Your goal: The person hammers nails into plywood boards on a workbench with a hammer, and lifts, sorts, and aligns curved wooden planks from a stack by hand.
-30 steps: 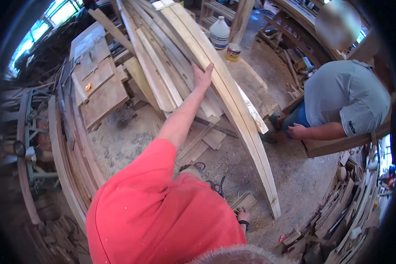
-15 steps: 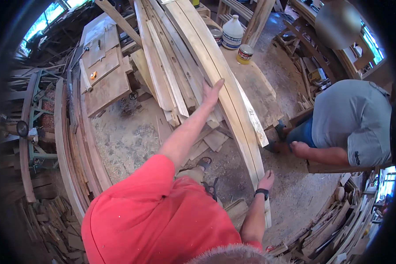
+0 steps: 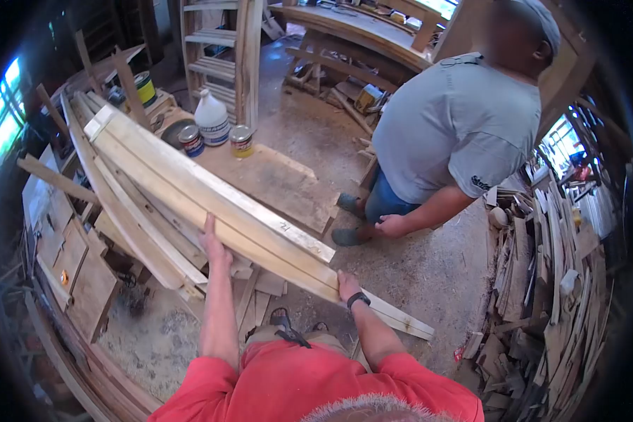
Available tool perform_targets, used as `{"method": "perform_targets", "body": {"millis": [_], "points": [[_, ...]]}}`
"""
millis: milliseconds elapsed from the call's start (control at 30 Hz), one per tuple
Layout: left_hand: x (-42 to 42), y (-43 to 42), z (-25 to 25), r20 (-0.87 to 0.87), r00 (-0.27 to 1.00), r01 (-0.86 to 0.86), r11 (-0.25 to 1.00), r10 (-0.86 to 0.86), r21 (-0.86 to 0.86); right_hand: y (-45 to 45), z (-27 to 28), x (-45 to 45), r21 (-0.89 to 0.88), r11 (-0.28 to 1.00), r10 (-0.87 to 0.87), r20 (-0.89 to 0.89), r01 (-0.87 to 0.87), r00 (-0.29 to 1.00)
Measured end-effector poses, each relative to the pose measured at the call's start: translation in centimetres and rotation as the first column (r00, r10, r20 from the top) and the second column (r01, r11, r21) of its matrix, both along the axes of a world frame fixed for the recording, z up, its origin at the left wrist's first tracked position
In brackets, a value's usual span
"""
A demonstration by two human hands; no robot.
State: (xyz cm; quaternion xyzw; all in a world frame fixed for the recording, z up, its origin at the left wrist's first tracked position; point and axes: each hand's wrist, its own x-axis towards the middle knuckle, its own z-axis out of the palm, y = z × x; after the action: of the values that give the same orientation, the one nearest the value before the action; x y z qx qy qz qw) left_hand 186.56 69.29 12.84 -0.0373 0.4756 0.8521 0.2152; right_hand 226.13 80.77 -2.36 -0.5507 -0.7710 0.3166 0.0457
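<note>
A long pale wooden board [image 3: 274,255] with a dark line along its length slants from the upper left to the lower right in front of me. My left hand [image 3: 215,247] grips its near edge around mid-length. Farther down toward the right end, my right hand [image 3: 348,287], with a dark band on the wrist, is closed on the same edge. The fingers of both hands are partly hidden by the wood. Along the far side lies another pale board [image 3: 260,216] with a dark mark near its end.
Several planks [image 3: 130,218] rest on the left. Beyond the boards, a white jug [image 3: 212,118] and cans [image 3: 241,141] stand on a wooden surface. A person in a grey shirt [image 3: 450,126] stands at the right. Scrap wood [image 3: 534,281] is piled at right; a wooden ladder [image 3: 221,56] stands behind.
My view has turned right, so the board now lies more crosswise. Both hands remain on it. The person in grey appears farther left and more fully in view.
</note>
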Motion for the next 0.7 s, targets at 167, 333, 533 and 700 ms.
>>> {"method": "perform_targets", "body": {"millis": [167, 333, 533, 700], "points": [[1.6, -2.8, 1.5, 0.046, 0.998, 0.033, 0.993, -0.038, 0.111, 0.2, 2.3, 1.1, -0.2, 0.979, -0.035, 0.076, 0.05, 0.996], [5.0, -7.7, 5.5, 0.061, 0.998, -0.009, 1.0, 0.008, 0.022, -0.4, -1.7, 4.4, -0.233, 0.967, 0.14, 0.143, -0.104, 0.98], [7.9, -12.8, 6.4, 0.052, 0.998, -0.038, 0.999, 0.037, 0.018, -1.5, -3.4, 6.2, -0.55, 0.835, 0.179, 0.235, -0.021, 0.955], [9.3, -14.5, 7.5, 0.046, 0.998, -0.047, 0.999, 0.047, -0.004, -1.5, 2.1, 5.4, -0.776, 0.623, 0.26, 0.09, -0.096, 0.962]]}}
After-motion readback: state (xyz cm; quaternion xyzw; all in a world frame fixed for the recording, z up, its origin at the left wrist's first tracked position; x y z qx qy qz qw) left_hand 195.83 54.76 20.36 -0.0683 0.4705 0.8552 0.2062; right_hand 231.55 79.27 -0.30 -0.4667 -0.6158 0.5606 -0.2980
